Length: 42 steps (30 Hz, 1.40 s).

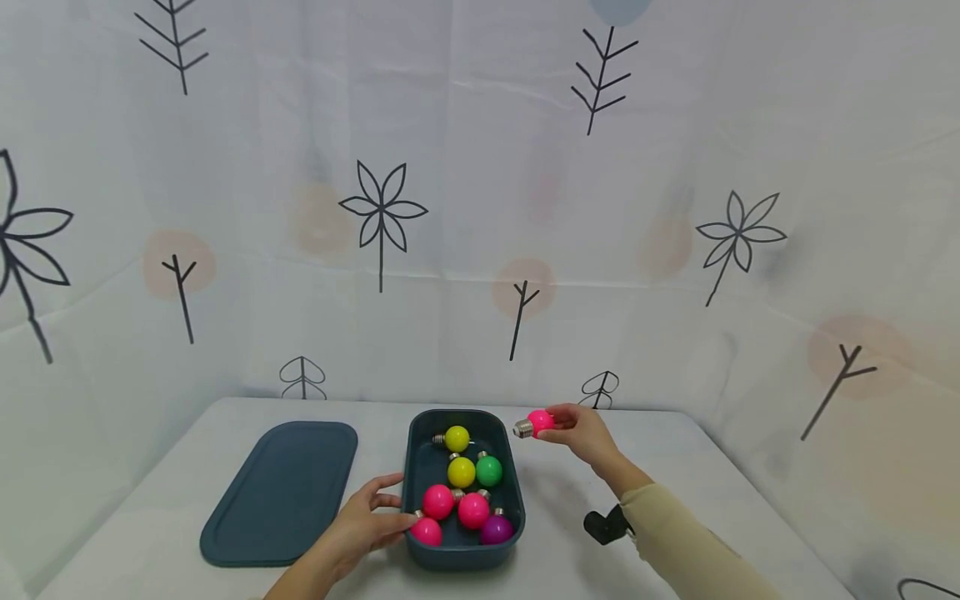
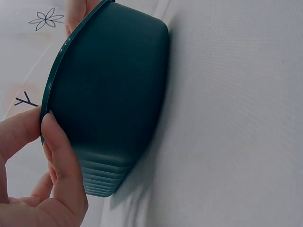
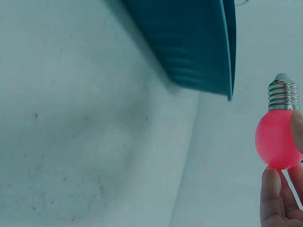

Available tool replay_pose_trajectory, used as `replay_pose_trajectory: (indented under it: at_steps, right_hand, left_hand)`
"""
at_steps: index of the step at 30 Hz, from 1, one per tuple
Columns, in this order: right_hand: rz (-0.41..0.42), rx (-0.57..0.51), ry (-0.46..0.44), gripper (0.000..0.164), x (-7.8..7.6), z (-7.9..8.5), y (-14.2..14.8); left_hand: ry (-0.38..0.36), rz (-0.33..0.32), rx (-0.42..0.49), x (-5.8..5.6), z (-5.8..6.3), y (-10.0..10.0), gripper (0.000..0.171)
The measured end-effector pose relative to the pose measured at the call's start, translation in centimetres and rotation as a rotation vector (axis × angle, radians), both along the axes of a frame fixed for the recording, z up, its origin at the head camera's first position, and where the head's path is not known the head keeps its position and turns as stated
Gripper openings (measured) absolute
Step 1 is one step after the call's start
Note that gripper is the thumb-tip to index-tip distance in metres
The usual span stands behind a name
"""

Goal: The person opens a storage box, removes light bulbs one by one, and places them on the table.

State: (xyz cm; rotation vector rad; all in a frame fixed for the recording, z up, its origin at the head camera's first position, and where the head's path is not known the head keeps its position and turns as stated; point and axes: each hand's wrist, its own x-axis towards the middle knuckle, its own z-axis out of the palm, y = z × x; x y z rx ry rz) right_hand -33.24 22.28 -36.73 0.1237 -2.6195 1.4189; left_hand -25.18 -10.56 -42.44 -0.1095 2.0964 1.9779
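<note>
A deep dark teal bin (image 1: 461, 560) stands on the table with several small round light bulbs inside. My left hand (image 1: 367, 523) pinches the bin's left rim; the left wrist view shows thumb and fingers on either side of the bin's edge (image 2: 47, 90). To the right of the bin's far end, my right hand (image 1: 583, 432) holds a pink light bulb (image 1: 540, 422) up in the air. Its metal screw base points left toward the bin. Fingertips grip the round pink globe (image 3: 276, 139) in the right wrist view. Inside the bin are yellow bulbs (image 1: 461, 472), a green bulb (image 1: 489, 471), pink bulbs (image 1: 473, 511) and a purple bulb (image 1: 497, 530).
A flat dark teal lid or tray (image 1: 281, 492) lies on the white table (image 1: 555, 533) left of the bin. A black object (image 1: 606, 527) shows beside the right sleeve. White patterned cloth (image 1: 465, 208) hangs behind the table and along its sides.
</note>
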Motion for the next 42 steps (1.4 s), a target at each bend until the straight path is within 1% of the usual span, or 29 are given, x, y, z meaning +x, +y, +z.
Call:
replay_pose_trajectory:
  at_steps: [8, 16, 22, 28, 35, 42]
  right_hand:
    - [-0.060, 0.010, 0.005, 0.047, -0.6, -1.3, 1.5]
    - [-0.131, 0.006, -0.061, 0.049, -1.5, -3.2, 2.3]
    - [-0.160, -0.006, -0.111, 0.048, -2.3, -4.7, 2.9]
    - [-0.176, 0.004, -0.135, 0.045, -2.7, -5.9, 2.8]
    - [-0.202, 0.009, -0.195, 0.041, -2.9, -6.6, 2.6]
    - [-0.204, 0.026, -0.209, 0.043, -3.1, -6.8, 2.7]
  left_hand:
    - [0.003, -0.008, 0.006, 0.0, -0.1, 0.0, 0.079]
    - [0.006, -0.014, 0.004, 0.1, 0.0, 0.0, 0.080]
    - [0.007, -0.020, 0.006, -0.1, -0.1, 0.0, 0.081]
    - [0.017, -0.017, 0.022, 0.1, -0.1, -0.1, 0.080]
    - [0.011, -0.020, 0.026, 0.1, 0.0, 0.0, 0.080]
    - [0.015, -0.018, 0.024, 0.2, 0.0, 0.0, 0.078]
